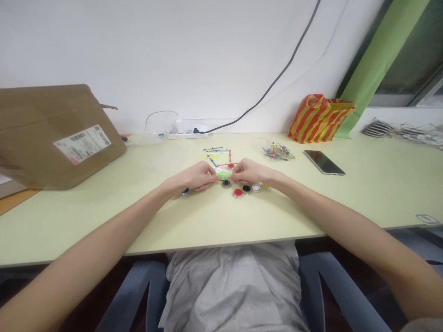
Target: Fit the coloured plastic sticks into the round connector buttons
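Observation:
At the middle of the table, my left hand is closed in a pinch. My right hand faces it, its fingers also pinched together. A small bright green piece spans the gap between both sets of fingertips; its exact shape is too small to tell. Just below it lies a dark green round piece with a clear rim. Similar round pieces in red, black and white lie by my right hand. A blue one is partly hidden under my left hand. Beyond my hands are thin coloured sticks.
A clear bag of coloured sticks and a phone lie to the right. Behind them stands a red-and-yellow striped bag. On the left is a large cardboard box. A power strip sits by the wall.

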Tool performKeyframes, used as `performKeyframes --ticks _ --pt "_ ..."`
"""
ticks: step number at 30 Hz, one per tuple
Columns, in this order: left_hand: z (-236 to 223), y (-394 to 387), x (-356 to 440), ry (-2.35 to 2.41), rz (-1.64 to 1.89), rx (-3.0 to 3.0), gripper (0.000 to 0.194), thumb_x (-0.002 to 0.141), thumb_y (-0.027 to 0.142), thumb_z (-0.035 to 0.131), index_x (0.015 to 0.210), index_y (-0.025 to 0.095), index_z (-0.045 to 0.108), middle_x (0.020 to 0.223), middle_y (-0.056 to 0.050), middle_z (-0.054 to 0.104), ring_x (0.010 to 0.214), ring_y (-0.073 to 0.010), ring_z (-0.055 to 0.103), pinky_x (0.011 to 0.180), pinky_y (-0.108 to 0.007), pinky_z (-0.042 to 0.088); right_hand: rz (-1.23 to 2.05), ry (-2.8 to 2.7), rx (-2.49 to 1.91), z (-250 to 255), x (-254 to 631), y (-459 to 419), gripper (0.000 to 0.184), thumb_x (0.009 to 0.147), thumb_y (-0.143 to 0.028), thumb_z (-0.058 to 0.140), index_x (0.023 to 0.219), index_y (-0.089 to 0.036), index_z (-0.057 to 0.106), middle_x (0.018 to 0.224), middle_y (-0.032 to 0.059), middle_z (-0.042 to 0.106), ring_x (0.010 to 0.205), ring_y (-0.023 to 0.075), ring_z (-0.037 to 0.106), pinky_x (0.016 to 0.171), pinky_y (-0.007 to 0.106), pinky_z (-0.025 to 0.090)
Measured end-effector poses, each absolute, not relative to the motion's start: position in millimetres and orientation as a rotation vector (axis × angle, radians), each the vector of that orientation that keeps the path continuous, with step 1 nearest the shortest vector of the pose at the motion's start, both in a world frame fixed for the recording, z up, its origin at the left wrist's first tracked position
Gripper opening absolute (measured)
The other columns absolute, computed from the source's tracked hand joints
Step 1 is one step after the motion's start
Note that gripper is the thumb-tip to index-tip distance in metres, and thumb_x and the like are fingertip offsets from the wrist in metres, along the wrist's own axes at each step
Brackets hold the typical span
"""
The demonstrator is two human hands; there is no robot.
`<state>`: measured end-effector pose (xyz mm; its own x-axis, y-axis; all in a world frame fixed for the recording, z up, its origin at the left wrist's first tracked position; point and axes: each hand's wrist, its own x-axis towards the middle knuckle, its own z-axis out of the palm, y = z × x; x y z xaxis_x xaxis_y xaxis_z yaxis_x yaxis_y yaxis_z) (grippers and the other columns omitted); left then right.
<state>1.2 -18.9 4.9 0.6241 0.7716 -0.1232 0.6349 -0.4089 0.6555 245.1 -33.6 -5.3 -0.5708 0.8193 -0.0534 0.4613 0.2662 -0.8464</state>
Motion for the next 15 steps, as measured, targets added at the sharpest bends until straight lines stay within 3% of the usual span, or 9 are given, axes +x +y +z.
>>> performKeyframes --ticks 4,8,15 --pt "5.1 -19.5 1.6 1.085 0.276 2.181 0.054 0.093 0.054 0.056 0.052 0.019 0.050 0.040 0.000 0.046 0.037 -0.0098 0.037 0.045 -0.025 0.031 1.201 -2.154 -1.178 -4.9 244.9 -32.8 0.037 0.086 -0.033 0.065 0.057 -0.017 0.049 0.047 -0.0040 0.045 0.042 0.0053 0.031 0.042 0.023 0.022" --pt "12.2 -21.4 2.7 1.118 0.410 2.144 0.054 0.093 0.054 0.056 0.053 0.019 0.047 0.041 0.000 0.045 0.039 -0.0089 0.036 0.047 -0.024 0.032 1.109 -2.048 -1.198 2.5 244.9 -30.2 0.035 0.090 -0.037 0.065 0.064 -0.015 0.058 0.049 -0.0039 0.047 0.044 0.0055 0.034 0.045 0.022 0.025" --pt "17.0 -20.7 4.8 1.143 0.581 2.055 0.039 0.092 0.052 0.061 0.073 0.017 0.057 0.044 0.003 0.046 0.040 -0.0083 0.038 0.047 -0.022 0.033 1.086 -1.980 -1.139 7.2 247.2 -22.0 0.040 0.091 -0.048 0.066 0.073 -0.013 0.064 0.049 -0.0046 0.047 0.046 0.0061 0.036 0.048 0.021 0.028"
